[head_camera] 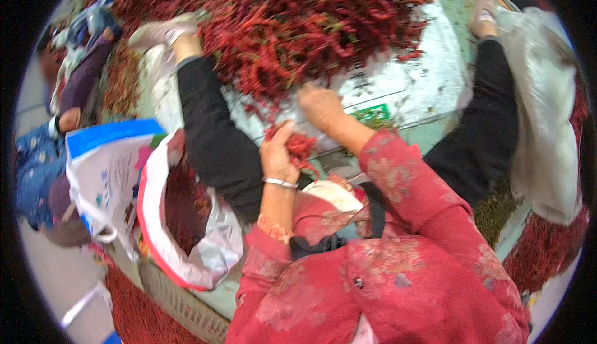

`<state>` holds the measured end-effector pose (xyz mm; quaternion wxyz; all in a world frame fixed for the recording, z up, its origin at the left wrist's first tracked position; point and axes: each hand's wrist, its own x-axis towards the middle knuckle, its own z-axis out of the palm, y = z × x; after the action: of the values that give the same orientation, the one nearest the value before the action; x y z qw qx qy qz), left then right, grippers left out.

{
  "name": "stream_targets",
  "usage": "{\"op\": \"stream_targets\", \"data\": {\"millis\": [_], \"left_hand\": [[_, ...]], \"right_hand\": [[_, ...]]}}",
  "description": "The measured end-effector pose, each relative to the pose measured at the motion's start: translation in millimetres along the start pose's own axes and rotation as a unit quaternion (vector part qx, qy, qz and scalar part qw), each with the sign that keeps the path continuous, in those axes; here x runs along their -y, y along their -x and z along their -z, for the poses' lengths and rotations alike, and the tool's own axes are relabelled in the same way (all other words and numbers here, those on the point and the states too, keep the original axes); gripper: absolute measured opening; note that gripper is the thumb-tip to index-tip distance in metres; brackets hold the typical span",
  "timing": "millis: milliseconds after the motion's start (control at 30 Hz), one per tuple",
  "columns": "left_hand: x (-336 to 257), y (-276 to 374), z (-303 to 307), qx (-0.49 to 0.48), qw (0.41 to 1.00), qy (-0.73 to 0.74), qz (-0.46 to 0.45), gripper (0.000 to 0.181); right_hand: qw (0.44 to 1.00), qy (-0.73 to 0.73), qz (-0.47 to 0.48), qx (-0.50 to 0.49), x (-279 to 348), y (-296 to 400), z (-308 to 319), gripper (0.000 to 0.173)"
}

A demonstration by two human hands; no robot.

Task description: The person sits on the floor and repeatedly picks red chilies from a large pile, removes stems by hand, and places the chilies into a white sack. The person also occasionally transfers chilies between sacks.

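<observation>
A big heap of dried red chili peppers [298,26] lies between my outstretched legs on a white woven sack [433,82]. My left hand [279,155], with a pale bracelet at the wrist, is closed around a bunch of red chilies [301,145]. Just beyond it, at the near edge of the heap, is my right hand [322,106], its fingers curled downward. Blur hides whether anything is between those fingers. Left of my thigh stands an opened white sack with a red edge [151,208], and dark red chilies [184,208] show inside it.
A white and blue bag [112,171] stands left of the opened sack. Beyond it another person [79,92] sits, partly visible. A whitish plastic sack [541,120] lies along my right leg. More red chilies [140,311] spread at lower left, beside a perforated plastic crate [186,302].
</observation>
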<state>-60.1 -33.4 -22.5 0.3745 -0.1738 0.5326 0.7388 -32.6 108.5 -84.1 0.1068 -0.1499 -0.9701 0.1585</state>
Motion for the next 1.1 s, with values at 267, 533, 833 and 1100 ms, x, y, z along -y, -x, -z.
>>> {"op": "stream_targets", "data": {"millis": [267, 533, 833, 1100], "left_hand": [[13, -3, -4, 0.114, 0.993, 0.013, 0.019, 0.017], [-17, 22, -33, 0.175, 0.977, 0.06, 0.103, 0.01], [-25, 201, -415, 0.555, 0.82, -0.113, 0.079, 0.028], [51, 189, -472, 0.683, 0.713, -0.09, 0.132, 0.038]], "right_hand": [[0.952, -0.292, -0.088, 0.014, 26, 45, 67, 0.012], [0.893, -0.436, -0.086, -0.067, 12, 91, 144, 0.021], [0.858, -0.405, -0.241, -0.205, -45, 196, 239, 0.017], [0.746, -0.445, -0.364, -0.337, -60, 297, 318, 0.013]]}}
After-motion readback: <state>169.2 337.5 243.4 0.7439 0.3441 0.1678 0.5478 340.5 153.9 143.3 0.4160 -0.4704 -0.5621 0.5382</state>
